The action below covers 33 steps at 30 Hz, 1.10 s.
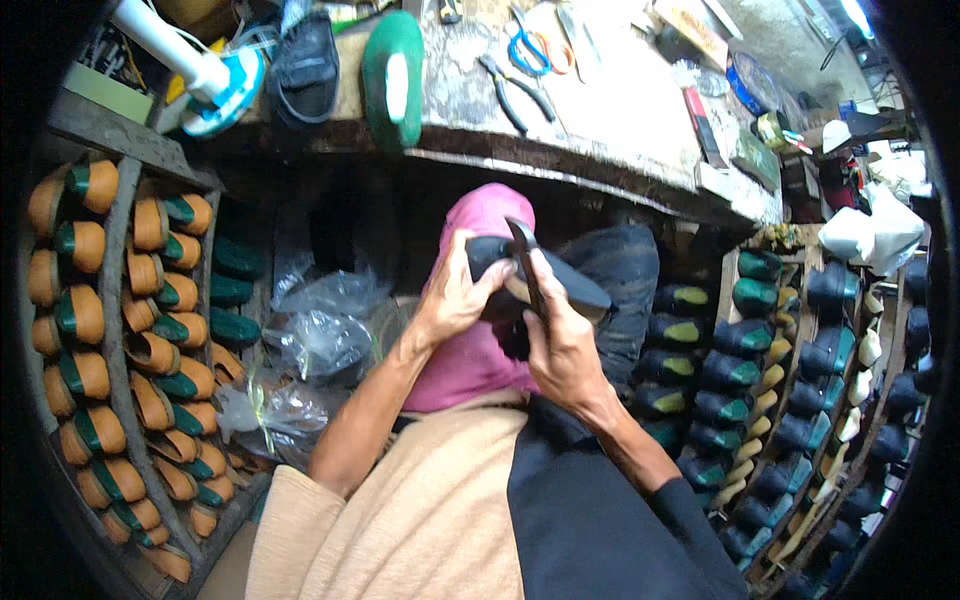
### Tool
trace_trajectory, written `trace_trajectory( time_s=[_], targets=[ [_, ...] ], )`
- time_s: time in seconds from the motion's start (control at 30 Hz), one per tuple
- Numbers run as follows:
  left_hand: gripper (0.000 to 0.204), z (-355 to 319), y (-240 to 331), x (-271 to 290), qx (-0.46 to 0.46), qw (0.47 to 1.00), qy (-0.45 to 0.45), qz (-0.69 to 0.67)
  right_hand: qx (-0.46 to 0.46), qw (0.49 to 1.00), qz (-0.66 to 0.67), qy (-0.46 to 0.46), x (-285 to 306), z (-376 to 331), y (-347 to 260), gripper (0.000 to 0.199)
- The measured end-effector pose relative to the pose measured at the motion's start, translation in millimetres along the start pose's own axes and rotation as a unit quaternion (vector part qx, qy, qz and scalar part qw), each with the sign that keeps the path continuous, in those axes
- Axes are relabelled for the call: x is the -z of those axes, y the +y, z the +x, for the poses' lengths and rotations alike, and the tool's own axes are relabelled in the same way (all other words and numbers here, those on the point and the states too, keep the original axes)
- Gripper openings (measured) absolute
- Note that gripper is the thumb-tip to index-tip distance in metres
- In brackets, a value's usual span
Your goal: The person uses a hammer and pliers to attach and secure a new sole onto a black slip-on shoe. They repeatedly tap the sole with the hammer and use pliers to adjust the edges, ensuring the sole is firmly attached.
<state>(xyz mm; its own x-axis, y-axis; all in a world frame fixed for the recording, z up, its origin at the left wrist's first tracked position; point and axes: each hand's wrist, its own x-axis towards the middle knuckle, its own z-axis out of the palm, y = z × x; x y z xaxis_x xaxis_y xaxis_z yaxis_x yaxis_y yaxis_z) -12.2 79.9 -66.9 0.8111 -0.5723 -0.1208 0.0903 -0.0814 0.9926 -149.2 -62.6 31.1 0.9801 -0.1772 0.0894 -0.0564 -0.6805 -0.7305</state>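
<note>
Gripping hands (453, 300) (568, 350) (close together)

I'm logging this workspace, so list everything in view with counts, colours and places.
Black shoe: one, black, picture centre
Hammer-like tool: one, dark, picture centre
Cloth: one, pink, centre
Workbench: one, pale, top
Pliers: one, dark, bench
Scissor handles: count unclear, blue and orange, bench
Foot-shaped form: one, green and white, bench's near edge
Sandal: one, dark, left of the form
Stand: one, white and blue, top left
Small items: several, mixed colours, bench's right end
Plastic bags: several, clear, left of centre
Tan shoes: many, tan and green, left
Dark shoes: many, dark and green, right
White bundle: one, white, far right
Shirt: one, beige and black, bottom
Left grip: one, bare, on the shoe
Right grip: one, bare, around the tool
</note>
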Motion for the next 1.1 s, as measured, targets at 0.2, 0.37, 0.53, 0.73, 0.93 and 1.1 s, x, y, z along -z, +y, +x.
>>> trace_trajectory(
  time_s=[0.2, 0.37, 0.53, 0.73, 0.93, 1.1],
  targets=[
    [0.046, -25, 48, 23, -0.107, 0.993, -0.055, 0.013, -0.218, 0.937, 0.272, 0.024, 62, -31, -32, 0.075],
    [0.054, -52, 56, 15, -0.121, 0.988, -0.09, -0.045, -0.21, 0.942, 0.261, -0.009, 94, -56, -54, 0.075],
    [0.057, -64, 52, 11, -0.13, 0.99, -0.055, 0.003, -0.064, 0.989, 0.133, -0.028, 78, -49, -48, 0.073],
    [0.058, -71, 49, 11, -0.121, 0.991, -0.056, 0.001, -0.052, 0.978, 0.2, 0.001, 72, -56, -37, 0.072],
    [0.059, -70, 46, 9, -0.118, 0.991, -0.053, 0.017, -0.047, 0.985, 0.164, -0.001, 71, -58, -40, 0.073],
    [0.061, -61, 55, -4, -0.121, 0.991, -0.063, 0.012, -0.063, 0.981, 0.177, -0.052, 75, -55, -40, 0.07]
  ],
)
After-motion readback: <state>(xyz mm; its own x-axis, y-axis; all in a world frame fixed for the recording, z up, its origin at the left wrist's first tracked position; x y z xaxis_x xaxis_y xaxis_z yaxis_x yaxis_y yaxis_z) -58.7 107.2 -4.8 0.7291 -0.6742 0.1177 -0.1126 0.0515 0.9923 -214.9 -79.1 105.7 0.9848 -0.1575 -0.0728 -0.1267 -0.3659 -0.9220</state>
